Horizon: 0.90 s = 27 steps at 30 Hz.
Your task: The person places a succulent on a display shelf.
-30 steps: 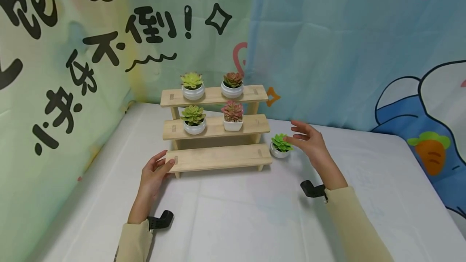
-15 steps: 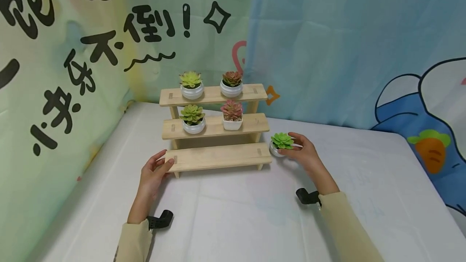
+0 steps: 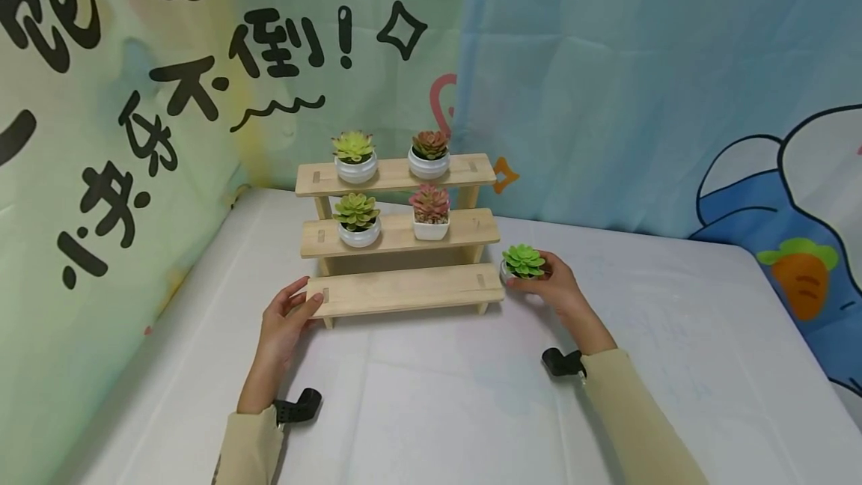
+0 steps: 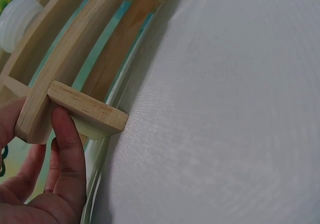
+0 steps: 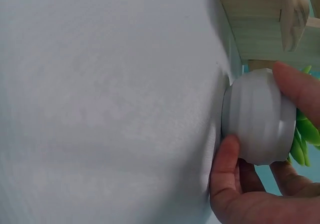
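Observation:
A three-tier wooden plant stand (image 3: 404, 292) stands on the white table. My left hand (image 3: 286, 324) pinches the left end of its lowest shelf; the left wrist view shows the thumb over the board (image 4: 37, 109) and a finger under it. At the stand's right side, my right hand (image 3: 557, 287) grips a bright green potted succulent (image 3: 524, 261) by its white pot (image 5: 260, 116), thumb and fingers on opposite sides. Whether the pot touches the table I cannot tell. The middle shelf bears a green succulent (image 3: 358, 219) and a pink one in a square pot (image 3: 431, 213).
On the top shelf sit a yellow-green succulent (image 3: 354, 158) and a reddish-brown one (image 3: 429, 156). Printed cloth (image 3: 592, 96) hangs behind the table (image 3: 444, 395) and along its left side.
My right hand has come in leftward and lower around the green succulent's pot and now grips it. The left hand stays on the stand.

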### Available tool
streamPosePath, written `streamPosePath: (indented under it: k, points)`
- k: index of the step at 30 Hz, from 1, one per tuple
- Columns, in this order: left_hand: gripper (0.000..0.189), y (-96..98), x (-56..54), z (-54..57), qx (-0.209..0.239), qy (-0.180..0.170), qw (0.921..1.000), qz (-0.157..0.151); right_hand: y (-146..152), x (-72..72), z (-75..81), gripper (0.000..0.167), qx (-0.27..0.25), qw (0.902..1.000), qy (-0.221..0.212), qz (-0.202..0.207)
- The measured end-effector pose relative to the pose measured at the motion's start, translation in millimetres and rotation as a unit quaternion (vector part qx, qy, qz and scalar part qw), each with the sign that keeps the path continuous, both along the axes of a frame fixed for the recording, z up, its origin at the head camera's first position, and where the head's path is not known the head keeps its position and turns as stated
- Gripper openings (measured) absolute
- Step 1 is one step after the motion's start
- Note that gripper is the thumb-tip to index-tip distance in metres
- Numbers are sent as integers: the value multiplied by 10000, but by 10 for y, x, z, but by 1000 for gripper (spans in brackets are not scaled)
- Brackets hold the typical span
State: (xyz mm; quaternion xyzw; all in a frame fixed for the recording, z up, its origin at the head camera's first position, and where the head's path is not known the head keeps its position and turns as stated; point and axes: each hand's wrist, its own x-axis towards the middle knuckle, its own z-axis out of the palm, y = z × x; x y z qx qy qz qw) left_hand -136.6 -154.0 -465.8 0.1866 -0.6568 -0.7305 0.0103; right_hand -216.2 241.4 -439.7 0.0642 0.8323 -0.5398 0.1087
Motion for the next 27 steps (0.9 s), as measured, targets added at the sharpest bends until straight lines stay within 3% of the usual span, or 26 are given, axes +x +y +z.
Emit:
streamPosePath:
  k: [18, 27]
  points:
    - [51, 9, 6, -3, -43, 28, 10000, 7, 159, 57, 124, 83, 273, 9990, 56, -336]
    - [52, 8, -4, -9, -9, 16, 10000, 7, 138, 122, 286, 82, -56, 9999, 127, -103]
